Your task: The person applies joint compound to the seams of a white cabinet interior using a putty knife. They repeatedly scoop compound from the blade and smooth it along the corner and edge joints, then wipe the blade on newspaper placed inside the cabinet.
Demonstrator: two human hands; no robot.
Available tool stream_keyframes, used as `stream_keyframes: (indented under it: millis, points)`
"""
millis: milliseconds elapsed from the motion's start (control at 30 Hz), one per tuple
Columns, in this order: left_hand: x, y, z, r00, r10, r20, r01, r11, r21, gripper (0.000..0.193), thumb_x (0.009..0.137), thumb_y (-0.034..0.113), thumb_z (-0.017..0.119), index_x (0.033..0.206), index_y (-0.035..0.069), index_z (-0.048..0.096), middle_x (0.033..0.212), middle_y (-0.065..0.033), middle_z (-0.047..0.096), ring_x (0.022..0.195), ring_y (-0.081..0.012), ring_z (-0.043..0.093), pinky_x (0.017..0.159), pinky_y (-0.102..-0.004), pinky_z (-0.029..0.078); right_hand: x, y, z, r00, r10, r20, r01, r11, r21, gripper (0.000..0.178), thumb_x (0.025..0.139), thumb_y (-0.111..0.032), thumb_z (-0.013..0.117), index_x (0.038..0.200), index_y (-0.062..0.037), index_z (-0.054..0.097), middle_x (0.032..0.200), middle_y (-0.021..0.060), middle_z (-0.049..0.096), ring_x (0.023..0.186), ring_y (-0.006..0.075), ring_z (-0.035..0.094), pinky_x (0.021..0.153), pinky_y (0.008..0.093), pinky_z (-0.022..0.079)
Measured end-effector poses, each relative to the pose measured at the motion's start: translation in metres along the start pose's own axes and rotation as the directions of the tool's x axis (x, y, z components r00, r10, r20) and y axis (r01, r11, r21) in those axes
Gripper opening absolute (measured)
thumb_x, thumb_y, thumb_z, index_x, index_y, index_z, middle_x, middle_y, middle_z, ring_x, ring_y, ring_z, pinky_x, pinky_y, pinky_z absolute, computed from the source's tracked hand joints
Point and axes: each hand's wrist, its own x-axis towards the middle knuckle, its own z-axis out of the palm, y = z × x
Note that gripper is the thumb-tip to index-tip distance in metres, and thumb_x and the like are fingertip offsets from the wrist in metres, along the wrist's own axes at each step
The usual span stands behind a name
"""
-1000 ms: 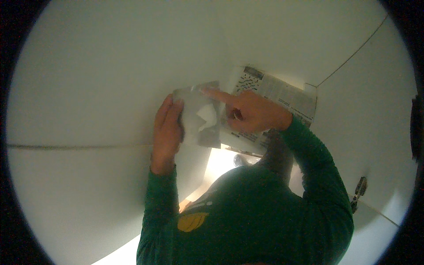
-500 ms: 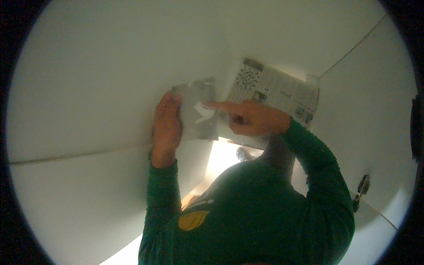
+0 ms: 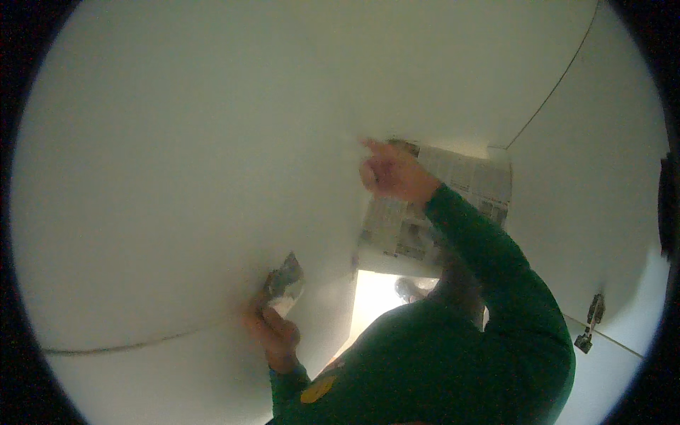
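Low on the left, my left hand [image 3: 273, 329] grips a thin, flat grey plate [image 3: 287, 275] that carries a patch of white paste [image 3: 285, 303]. The plate is tilted and partly covered by my fingers. My right hand [image 3: 397, 173], somewhat blurred, is raised at the corner where the white surfaces meet. Its index finger points out toward the white wall [image 3: 212, 156], while the other fingers curl in. I see no tool in it. Whether the fingertip touches the wall, I cannot tell. Behind this hand and forearm lies a printed newspaper sheet [image 3: 467, 173], partly hidden.
White wall surfaces with thin seams surround me closely. A metal fitting [image 3: 591, 322] is on the surface at the right. Below the newspaper shows a bright gap [image 3: 372, 290] with a grey rounded thing [image 3: 407, 289] in it.
My right index finger has left the paste on the plate and moved up to the wall corner. My left hand has lowered toward me with the plate, now tilted. The view has shifted.
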Motion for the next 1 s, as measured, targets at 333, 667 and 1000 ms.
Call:
stream_keyframes:
  millis: [333,667,1000]
  points:
    - [0.014,0.016,0.012,0.967,0.153,0.204,-0.199,0.953,0.229,0.029,0.081,0.020,0.048,0.098,0.009,0.068,0.101,-0.0193,0.065,0.076,-0.0366,0.061,0.066,-0.0508,0.047,0.200,-0.095,-0.058,0.976,-0.216,0.011,0.208,0.952,0.225,0.018,0.090,-0.032,0.055,0.090,-0.0137,0.052,0.098,0.0161,0.062,0.075,0.0271,0.059,0.059,0.0330,0.051]
    - [0.028,0.028,-0.012,0.862,-0.049,0.505,-0.069,0.974,0.214,0.049,0.060,0.006,0.056,0.108,0.006,0.065,0.095,-0.0250,0.065,0.089,-0.0418,0.064,0.086,-0.0476,0.051,0.229,-0.107,-0.019,0.988,-0.147,-0.036,0.152,0.955,0.253,0.042,0.087,-0.029,0.052,0.109,0.0065,0.049,0.096,0.0157,0.059,0.077,0.0221,0.057,0.061,0.0268,0.051]
    - [0.051,0.038,-0.030,0.675,-0.047,0.736,-0.023,0.996,0.085,0.055,0.064,0.008,0.059,0.118,0.000,0.057,0.104,-0.0284,0.061,0.093,-0.0460,0.060,0.084,-0.0530,0.048,0.258,-0.150,0.031,1.000,-0.023,-0.016,0.027,0.950,0.310,0.041,0.088,-0.026,0.051,0.109,0.0089,0.046,0.098,0.0170,0.055,0.081,0.0237,0.056,0.064,0.0278,0.052]
